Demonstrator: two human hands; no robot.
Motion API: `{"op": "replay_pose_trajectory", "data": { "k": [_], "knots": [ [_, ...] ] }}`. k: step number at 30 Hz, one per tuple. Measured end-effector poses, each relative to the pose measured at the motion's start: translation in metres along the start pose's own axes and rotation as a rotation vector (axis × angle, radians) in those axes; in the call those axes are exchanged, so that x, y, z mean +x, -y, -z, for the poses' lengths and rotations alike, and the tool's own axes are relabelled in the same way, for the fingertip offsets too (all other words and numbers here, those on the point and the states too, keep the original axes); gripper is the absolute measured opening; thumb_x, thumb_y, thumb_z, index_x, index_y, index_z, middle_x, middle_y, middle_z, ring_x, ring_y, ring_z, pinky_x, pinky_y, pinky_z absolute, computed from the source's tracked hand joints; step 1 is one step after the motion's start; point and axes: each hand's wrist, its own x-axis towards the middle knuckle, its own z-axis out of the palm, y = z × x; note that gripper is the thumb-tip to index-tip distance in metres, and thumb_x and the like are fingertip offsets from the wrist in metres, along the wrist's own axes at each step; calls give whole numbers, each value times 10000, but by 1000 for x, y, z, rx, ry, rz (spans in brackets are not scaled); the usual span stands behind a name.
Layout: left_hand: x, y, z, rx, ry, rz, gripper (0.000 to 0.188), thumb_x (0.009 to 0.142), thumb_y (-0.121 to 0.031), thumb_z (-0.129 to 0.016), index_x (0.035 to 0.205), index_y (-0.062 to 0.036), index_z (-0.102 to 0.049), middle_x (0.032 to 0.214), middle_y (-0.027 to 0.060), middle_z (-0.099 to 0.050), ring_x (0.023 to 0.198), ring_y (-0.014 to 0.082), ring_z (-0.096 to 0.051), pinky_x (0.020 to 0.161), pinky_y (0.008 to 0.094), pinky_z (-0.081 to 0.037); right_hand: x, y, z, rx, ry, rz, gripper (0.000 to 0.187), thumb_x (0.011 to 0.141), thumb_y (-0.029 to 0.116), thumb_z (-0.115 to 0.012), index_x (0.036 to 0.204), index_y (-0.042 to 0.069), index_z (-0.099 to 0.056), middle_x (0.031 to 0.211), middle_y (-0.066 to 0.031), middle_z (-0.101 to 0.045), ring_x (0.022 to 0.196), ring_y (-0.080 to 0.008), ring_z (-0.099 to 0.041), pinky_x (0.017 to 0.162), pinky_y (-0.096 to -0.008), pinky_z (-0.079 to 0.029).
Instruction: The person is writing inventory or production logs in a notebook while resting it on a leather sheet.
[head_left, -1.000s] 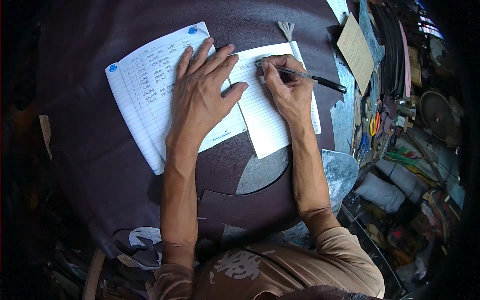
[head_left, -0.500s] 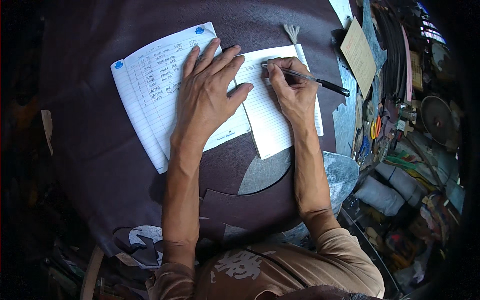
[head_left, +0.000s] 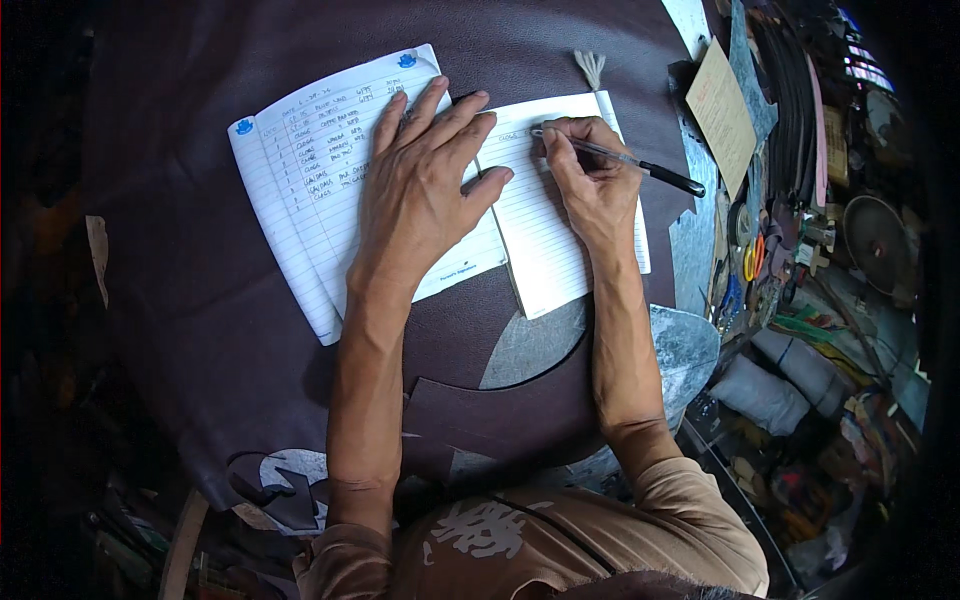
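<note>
My right hand [head_left: 597, 180]: pinching pen [head_left: 672, 178]; my left hand [head_left: 425, 185]: spread flat over left page [head_left: 305, 225], list written; right page [head_left: 538, 240]: top entry begun, lines below my grip blank

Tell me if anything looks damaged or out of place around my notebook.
Nothing looks spilled by the notebook. The oddest thing is the leather under it: on your side of the right page, a curved gap bares a grey surface. Its smooth edge suggests cutting, not tearing, though I can't be sure.
</note>
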Motion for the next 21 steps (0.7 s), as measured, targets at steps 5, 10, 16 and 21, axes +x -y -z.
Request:
{"op": "replay_pose_trajectory", "data": {
  "k": [5,10,16,21],
  "knots": [
    [-1,1,0,1,-2,-1,453,855,-347,-751,1209,-66,-717,1355,51,-650,1401,268,-457,1234,469,-223,0,3,1,-26,27,-8,109,911,75,-677,907,-29,-707,704,-33,-656,600,-55,-539,534,-222,-421],
    [0,0,-2,-6,-12,-2,445,853,-342,-754,1202,-67,-719,1347,51,-656,1398,268,-462,1234,469,-225,0,3,4,-28,33,-38,114,912,79,-675,917,-30,-707,719,-35,-657,617,-62,-552,548,-224,-429],
    [0,0,0,5,-3,-9,447,852,-340,-754,1203,-64,-718,1350,50,-653,1399,269,-461,1229,474,-231,-1,3,3,-77,18,-16,119,909,88,-681,913,-27,-708,718,-41,-658,604,-70,-546,545,-228,-426],
    [0,1,0,9,0,-7,454,858,-345,-746,1208,-59,-714,1353,55,-650,1400,277,-461,1225,481,-232,0,0,1,-40,23,24,120,903,95,-692,906,-24,-705,720,-58,-660,597,-79,-545,526,-235,-431]
  ]
}}
